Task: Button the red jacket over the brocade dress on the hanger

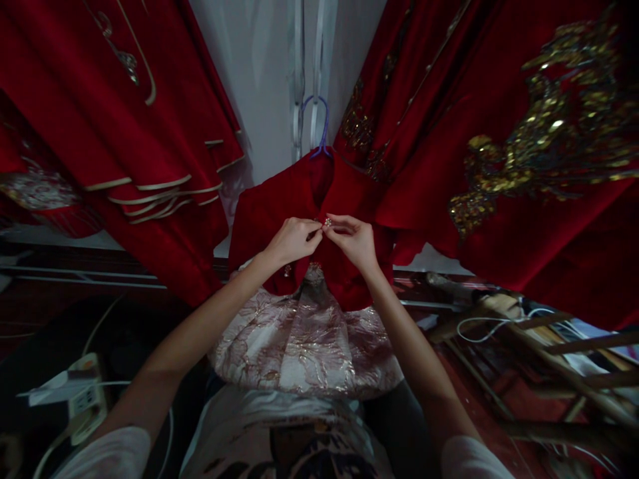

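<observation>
A short red jacket (264, 206) hangs in front of me from a purple hanger (327, 123). My left hand (298, 238) pinches the jacket's front edge near its middle. Close beside it, my right hand (355, 241) grips a small flower-shaped pearl button (328, 223) between thumb and fingers. The two sets of fingertips nearly meet, and whether a loop lies between them is too small to tell. Another beaded ornament (287, 270) shows lower on the jacket, below my left wrist. Under the jacket spreads a pale pink skirt (309, 332) with a shiny raised pattern.
Red garments with pale trim (164, 146) hang at left. At right hangs red cloth with gold sequin embroidery (534, 133). A power strip (87, 399) with cables lies at lower left. Wooden chair-like frames (539, 359) and a white cable (482, 329) sit at lower right.
</observation>
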